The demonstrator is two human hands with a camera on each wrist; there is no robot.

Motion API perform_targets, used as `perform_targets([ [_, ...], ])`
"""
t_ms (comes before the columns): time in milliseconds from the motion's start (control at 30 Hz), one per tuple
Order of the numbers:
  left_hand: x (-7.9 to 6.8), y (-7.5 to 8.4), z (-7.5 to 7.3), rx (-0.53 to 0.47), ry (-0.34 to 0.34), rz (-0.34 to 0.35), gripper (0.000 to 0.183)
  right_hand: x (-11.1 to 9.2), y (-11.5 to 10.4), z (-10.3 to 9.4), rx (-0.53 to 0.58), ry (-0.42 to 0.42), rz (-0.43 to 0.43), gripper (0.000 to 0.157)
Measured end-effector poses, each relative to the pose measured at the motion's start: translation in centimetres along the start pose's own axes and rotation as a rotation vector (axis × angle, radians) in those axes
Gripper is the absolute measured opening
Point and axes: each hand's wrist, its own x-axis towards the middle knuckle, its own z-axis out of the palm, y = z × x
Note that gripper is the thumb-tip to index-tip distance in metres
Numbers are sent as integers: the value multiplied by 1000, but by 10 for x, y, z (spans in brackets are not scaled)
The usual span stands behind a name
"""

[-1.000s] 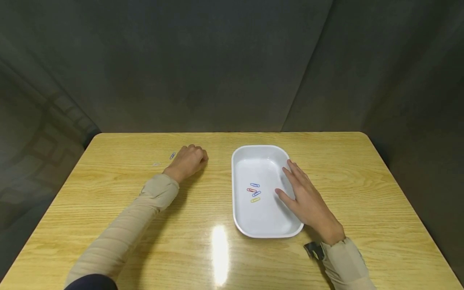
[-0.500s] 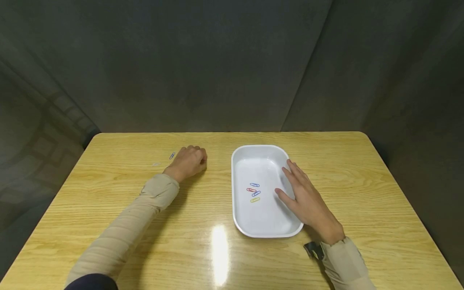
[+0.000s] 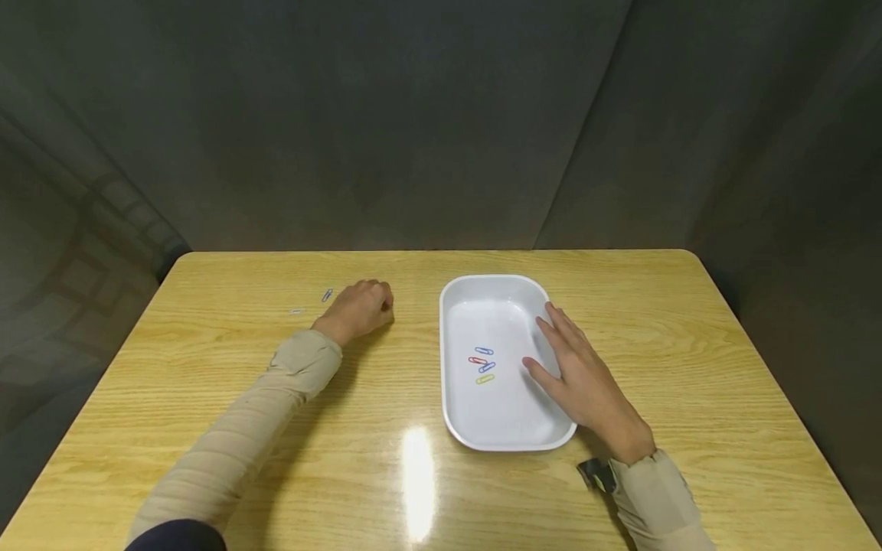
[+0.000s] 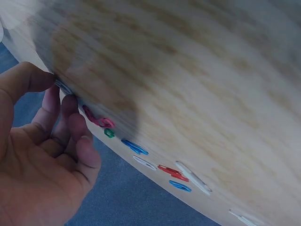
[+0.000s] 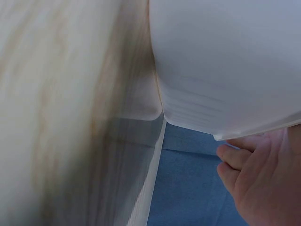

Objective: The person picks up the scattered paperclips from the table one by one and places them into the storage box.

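In the head view my left hand [image 3: 358, 308] rests low over the far left part of the table, fingers bent. Its thumb and fingertips pinch a pale paper clip [image 4: 63, 87] at the tabletop in the left wrist view. Beside those fingers lie a pink paper clip [image 4: 98, 117], a green one and several blue, white and red ones in a loose row. My right hand [image 3: 586, 379] lies across the right rim of a white tray [image 3: 451, 413], fingers extended along it and thumb over the inside. Blue, red and yellow paper clips [image 3: 485, 379] lie in the tray.
A blue paper clip [image 3: 327, 295] and a white paper clip [image 3: 297, 311] lie left of my left hand. The wooden table [image 3: 331, 474] has a far edge against a dark curtain [image 3: 413, 138]. A black strap [image 3: 596, 474] shows by my right cuff.
My left hand has shifted slightly down and its fingers have drawn in a little. The right hand, the tray and the clips in it stay in place.
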Motion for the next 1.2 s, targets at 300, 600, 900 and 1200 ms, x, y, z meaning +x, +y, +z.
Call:
perform_targets([
  [300,-1,0,0,-68,-69,-64,15,0,-2,0,-4,2,-2,71],
  [600,-4,0,-2,-131,-103,-77,18,0,-1,1,-3,6,-2,71],
  [900,-5,1,-3,-190,-106,-109,16,1,-1,2,-2,10,-6,71],
  [1200,-7,-3,-1,-158,-68,-73,15,3,-1,3,-1,4,1,71],
])
